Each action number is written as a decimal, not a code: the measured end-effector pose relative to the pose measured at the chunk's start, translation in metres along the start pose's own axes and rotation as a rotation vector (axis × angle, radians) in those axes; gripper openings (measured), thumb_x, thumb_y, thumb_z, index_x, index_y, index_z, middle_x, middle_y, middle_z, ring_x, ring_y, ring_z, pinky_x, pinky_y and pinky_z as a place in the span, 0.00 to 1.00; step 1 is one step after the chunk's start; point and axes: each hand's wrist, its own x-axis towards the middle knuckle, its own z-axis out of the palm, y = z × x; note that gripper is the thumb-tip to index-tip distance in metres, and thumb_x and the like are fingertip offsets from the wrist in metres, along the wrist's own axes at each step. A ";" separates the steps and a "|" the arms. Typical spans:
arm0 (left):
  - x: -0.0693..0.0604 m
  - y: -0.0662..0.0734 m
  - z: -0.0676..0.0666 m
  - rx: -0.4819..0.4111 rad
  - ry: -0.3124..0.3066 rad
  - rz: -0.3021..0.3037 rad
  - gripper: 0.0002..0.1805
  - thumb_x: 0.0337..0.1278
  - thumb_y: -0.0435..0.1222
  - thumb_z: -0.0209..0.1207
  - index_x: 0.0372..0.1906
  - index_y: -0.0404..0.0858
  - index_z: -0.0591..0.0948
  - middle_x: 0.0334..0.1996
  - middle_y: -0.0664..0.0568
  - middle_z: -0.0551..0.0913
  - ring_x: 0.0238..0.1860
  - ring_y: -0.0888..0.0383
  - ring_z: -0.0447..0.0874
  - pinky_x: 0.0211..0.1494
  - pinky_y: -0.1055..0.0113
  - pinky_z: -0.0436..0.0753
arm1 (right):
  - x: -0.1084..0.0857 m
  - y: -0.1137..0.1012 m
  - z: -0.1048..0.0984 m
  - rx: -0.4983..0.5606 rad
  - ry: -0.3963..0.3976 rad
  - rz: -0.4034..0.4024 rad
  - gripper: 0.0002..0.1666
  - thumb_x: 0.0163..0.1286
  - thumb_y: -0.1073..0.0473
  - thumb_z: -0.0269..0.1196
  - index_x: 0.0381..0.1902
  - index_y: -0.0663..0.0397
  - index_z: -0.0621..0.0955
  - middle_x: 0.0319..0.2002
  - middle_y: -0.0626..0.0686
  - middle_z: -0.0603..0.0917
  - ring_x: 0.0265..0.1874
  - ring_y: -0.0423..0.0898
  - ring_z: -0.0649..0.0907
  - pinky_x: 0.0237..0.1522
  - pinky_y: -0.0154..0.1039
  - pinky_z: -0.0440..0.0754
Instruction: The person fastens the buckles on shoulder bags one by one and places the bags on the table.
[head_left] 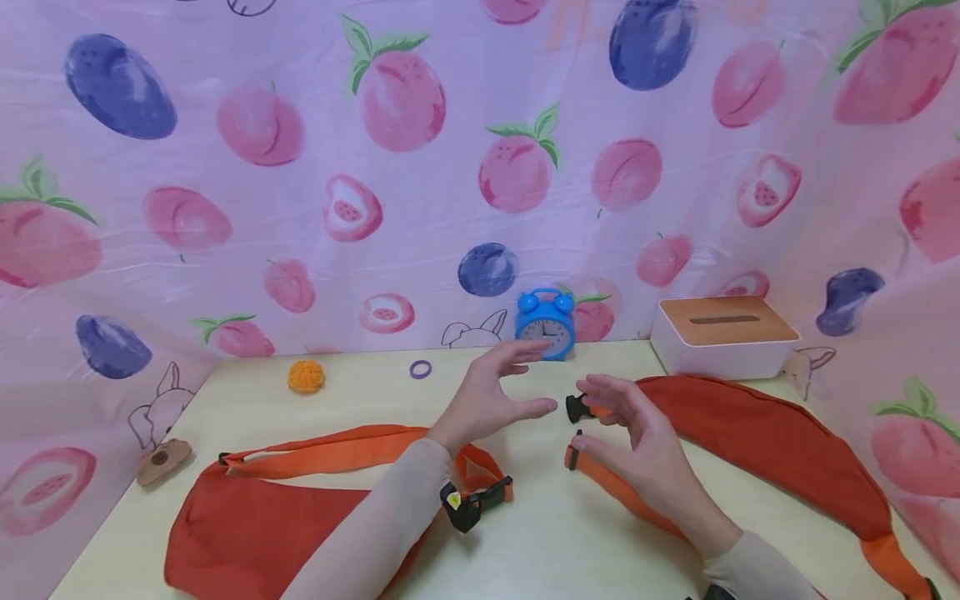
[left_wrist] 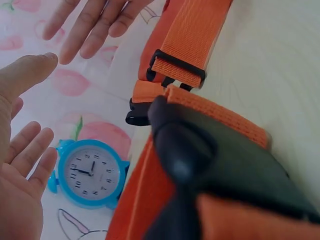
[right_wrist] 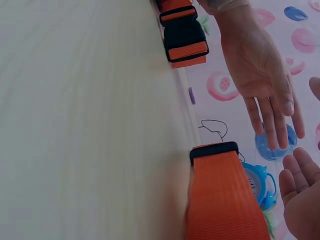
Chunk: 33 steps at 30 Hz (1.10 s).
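A red left bag (head_left: 255, 533) lies left of and nearer the person than the blue clock (head_left: 546, 321), and a red right bag (head_left: 757, 437) lies to the clock's right, its black clip (head_left: 576, 408) and a loose orange strap (head_left: 622, 498) in front of the clock. Between the bags, in front of the clock, the left hand (head_left: 495, 396) and right hand (head_left: 637, 429) are raised, palms facing, apart from each other; on both, the fingers are open and lightly bent, thumbs spread. Bare surface (head_left: 525, 542) runs from below the hands toward the clock, which stands at the back edge against a fruit-print cloth (head_left: 435, 200). A tissue box (head_left: 720, 358) borders that edge right of the clock; a purple ring (head_left: 413, 371) and orange ball (head_left: 306, 377) lie left of it.
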 end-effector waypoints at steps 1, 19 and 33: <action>0.002 -0.002 0.002 -0.010 -0.002 -0.003 0.43 0.61 0.40 0.82 0.80 0.55 0.77 0.75 0.60 0.81 0.75 0.52 0.81 0.77 0.53 0.80 | -0.001 0.001 0.000 -0.005 -0.004 0.006 0.42 0.73 0.56 0.79 0.80 0.36 0.74 0.74 0.46 0.82 0.71 0.52 0.81 0.67 0.38 0.81; 0.019 -0.024 0.033 -0.100 -0.154 -0.146 0.38 0.63 0.38 0.81 0.77 0.56 0.80 0.71 0.65 0.83 0.75 0.47 0.80 0.80 0.37 0.75 | -0.004 0.018 0.002 -0.092 -0.017 0.125 0.41 0.67 0.49 0.84 0.74 0.45 0.80 0.68 0.49 0.86 0.67 0.55 0.85 0.70 0.48 0.83; 0.021 -0.030 0.043 0.041 -0.240 -0.173 0.35 0.61 0.35 0.81 0.73 0.53 0.84 0.70 0.64 0.82 0.72 0.52 0.83 0.76 0.51 0.81 | -0.001 0.019 0.004 -0.256 -0.038 0.243 0.40 0.64 0.47 0.85 0.70 0.51 0.83 0.62 0.53 0.89 0.59 0.55 0.89 0.65 0.56 0.87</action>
